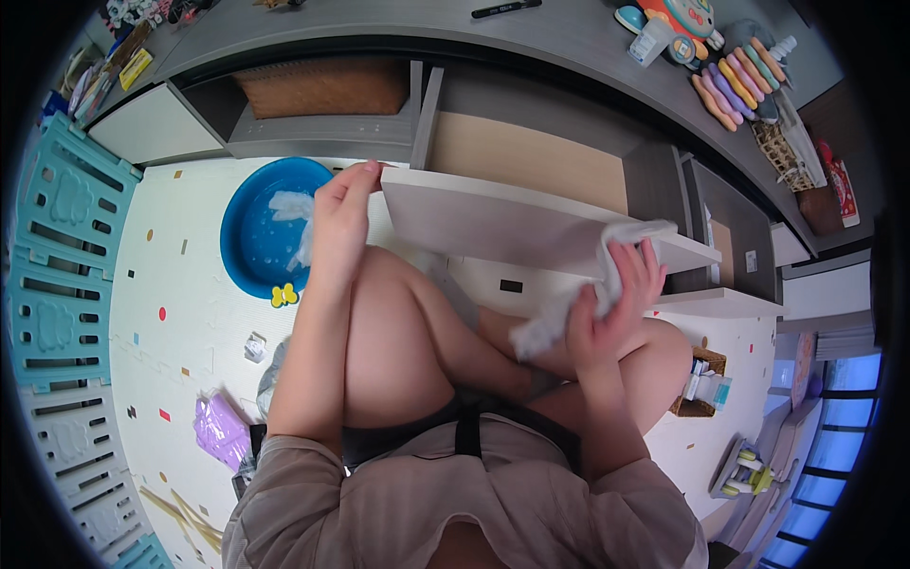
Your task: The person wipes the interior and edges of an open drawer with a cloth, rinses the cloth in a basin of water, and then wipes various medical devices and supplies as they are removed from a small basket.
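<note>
My left hand [348, 210] pinches the left end of a pulled-out drawer's pale front panel [498, 213], its fingertips at the top corner. The drawer's light wooden bottom [526, 153] shows bare behind that panel. In my right hand [618, 306] is a damp-looking white cloth [551, 327], blurred, bunched between thumb and fingers near the panel's right part; part of it lies against the panel's top edge. To the left of my left hand stands a round blue basin [245, 242] holding water with bubbles and a white cloth [291, 206].
Another drawer [725, 302] stands open at the right. A basket of small items [700, 384] sits by my right knee. A purple package [222, 430] lies at the lower left. Teal play fencing [60, 263] borders the mat. Toys [739, 82] and a black marker [506, 8] rest on the cabinet top.
</note>
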Tool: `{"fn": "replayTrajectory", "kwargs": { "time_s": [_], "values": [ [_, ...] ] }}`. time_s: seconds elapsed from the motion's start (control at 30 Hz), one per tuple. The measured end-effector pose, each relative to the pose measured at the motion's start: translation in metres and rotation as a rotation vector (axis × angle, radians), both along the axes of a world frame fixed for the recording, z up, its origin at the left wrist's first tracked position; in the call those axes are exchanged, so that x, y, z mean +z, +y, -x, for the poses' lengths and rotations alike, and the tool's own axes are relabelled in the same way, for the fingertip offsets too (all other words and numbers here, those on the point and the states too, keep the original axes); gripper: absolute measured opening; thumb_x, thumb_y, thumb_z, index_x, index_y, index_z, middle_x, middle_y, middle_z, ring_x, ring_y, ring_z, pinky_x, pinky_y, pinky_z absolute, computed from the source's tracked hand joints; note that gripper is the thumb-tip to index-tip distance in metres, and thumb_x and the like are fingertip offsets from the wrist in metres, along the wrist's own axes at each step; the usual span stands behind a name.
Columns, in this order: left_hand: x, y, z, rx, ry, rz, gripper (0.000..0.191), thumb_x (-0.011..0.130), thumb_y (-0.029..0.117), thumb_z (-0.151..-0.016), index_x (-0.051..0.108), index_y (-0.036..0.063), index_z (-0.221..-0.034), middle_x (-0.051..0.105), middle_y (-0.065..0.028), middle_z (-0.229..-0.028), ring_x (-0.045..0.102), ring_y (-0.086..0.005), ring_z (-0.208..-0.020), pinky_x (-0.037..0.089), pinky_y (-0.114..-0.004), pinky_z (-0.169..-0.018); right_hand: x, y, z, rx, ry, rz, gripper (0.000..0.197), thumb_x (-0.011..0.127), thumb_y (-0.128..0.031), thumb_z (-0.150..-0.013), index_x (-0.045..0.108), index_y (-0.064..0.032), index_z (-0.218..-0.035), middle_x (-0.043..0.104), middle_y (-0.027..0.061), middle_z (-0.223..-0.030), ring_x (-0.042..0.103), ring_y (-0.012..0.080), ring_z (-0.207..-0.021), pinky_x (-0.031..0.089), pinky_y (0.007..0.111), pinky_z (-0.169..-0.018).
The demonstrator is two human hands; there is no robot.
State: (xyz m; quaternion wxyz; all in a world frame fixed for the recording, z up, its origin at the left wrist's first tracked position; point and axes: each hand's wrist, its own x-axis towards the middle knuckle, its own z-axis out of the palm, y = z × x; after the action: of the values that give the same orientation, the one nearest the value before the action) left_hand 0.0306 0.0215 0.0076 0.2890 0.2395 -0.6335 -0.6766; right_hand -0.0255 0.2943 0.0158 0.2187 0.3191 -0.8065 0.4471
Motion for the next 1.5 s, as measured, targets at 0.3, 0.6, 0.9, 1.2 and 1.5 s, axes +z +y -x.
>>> {"fn": "replayTrajectory", "kwargs": {
  "time_s": [0.3, 0.6, 0.9, 1.2, 1.5],
  "values": [
    [-0.003, 0.008, 0.000, -0.040, 0.123, 0.055, 0.037, 0.045, 0.031, -0.093, 0.062, -0.0012, -0.091, 0.063, -0.0050, -0.089, 0.051, -0.0091, -0.080, 0.038, -0.022, -0.078, 0.000, -0.157, 0.008, 0.259, 0.427, -0.288, 0.039, 0.053, -0.012, -0.073, 0.054, 0.0016, -0.110, 0.054, 0.0141, -0.112, 0.052, 0.0281, -0.104, 0.038, 0.040, -0.094],
    [-0.004, 0.012, -0.015, -0.077, 0.073, 0.224, 0.025, 0.048, 0.019, -0.091, 0.059, -0.0027, -0.085, 0.058, -0.0042, -0.076, 0.050, -0.0104, -0.073, 0.040, -0.024, -0.069, 0.067, -0.127, 0.080, 0.647, -0.800, 0.089, 0.033, 0.045, 0.003, -0.081, 0.056, -0.0062, -0.111, 0.062, 0.0045, -0.092, 0.059, 0.0149, -0.082, 0.049, 0.027, -0.071],
    [-0.022, 0.001, -0.006, 0.209, 0.131, 0.081, 0.019, 0.049, 0.019, -0.091, 0.052, 0.0009, -0.095, 0.053, -0.0062, -0.098, 0.046, -0.0119, -0.085, 0.038, -0.026, -0.076, 0.053, -0.163, 0.082, 1.228, -0.681, -0.794, 0.061, 0.060, -0.011, -0.079, 0.034, -0.0078, -0.134, 0.046, 0.0111, -0.127, 0.045, 0.0196, -0.114, 0.037, 0.031, -0.094],
    [0.001, 0.011, 0.000, -0.360, 0.188, 0.318, 0.028, 0.047, 0.014, -0.089, 0.056, -0.0016, -0.111, 0.056, -0.0145, -0.117, 0.048, -0.0230, -0.114, 0.034, -0.032, -0.098, 0.055, -0.066, 0.110, 1.110, -0.770, -0.734, 0.056, 0.063, -0.012, -0.076, 0.044, -0.0058, -0.128, 0.055, 0.0123, -0.117, 0.053, 0.0178, -0.104, 0.041, 0.029, -0.089],
    [0.001, 0.010, -0.007, -0.318, 0.002, 0.189, 0.020, 0.050, 0.013, -0.090, 0.061, -0.0020, -0.081, 0.067, -0.0111, -0.084, 0.060, -0.0142, -0.083, 0.042, -0.027, -0.086, 0.080, 0.156, 0.138, 0.182, -0.854, -0.630, 0.025, 0.071, -0.013, -0.073, 0.066, -0.0013, -0.094, 0.066, 0.0045, -0.080, 0.058, 0.0087, -0.074, 0.046, 0.023, -0.069]
  ]
}}
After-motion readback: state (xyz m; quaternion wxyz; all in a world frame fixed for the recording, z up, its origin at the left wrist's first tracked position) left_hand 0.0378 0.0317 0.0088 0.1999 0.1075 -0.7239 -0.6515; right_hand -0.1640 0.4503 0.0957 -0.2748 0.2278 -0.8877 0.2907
